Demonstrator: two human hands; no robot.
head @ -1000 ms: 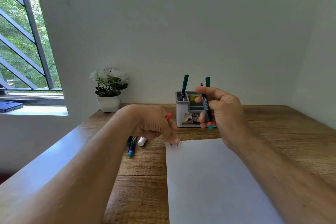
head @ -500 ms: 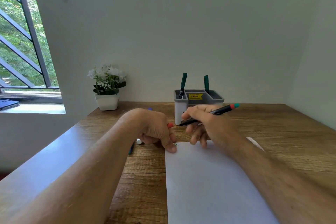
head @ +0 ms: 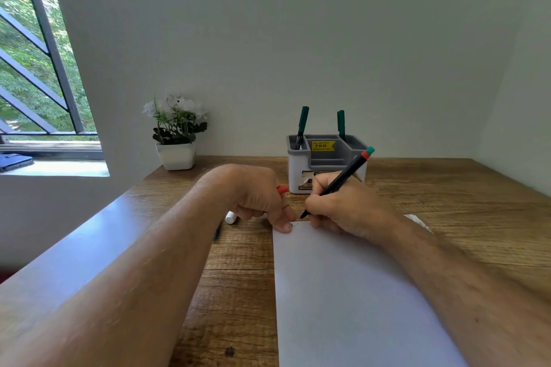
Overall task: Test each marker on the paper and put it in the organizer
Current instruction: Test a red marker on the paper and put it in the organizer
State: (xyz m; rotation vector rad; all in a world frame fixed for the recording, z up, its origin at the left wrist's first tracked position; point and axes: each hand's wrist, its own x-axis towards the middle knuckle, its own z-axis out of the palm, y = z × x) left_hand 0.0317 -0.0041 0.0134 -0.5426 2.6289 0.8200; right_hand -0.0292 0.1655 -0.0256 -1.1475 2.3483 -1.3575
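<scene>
While right hand (head: 343,205) is curled in writing grip round black marker (head: 337,182), tip is held at paper (head: 343,292) top-left corner, barrel tilted up-right, red-and-teal end raised. Left hand (head: 256,197) is fisted, red cap (head: 282,189) pinched in it, one fingertip pressed on paper corner just beside tip. Both forearms are stretched forward over wooden desk (head: 238,292). Organizer (head: 325,158) is seen behind hands, two green-capped markers (head: 302,125) stood in it. White marker end (head: 231,217) lies near left hand.

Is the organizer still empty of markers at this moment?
No: two green-capped markers already stand in the organizer, one at each back corner.
</scene>
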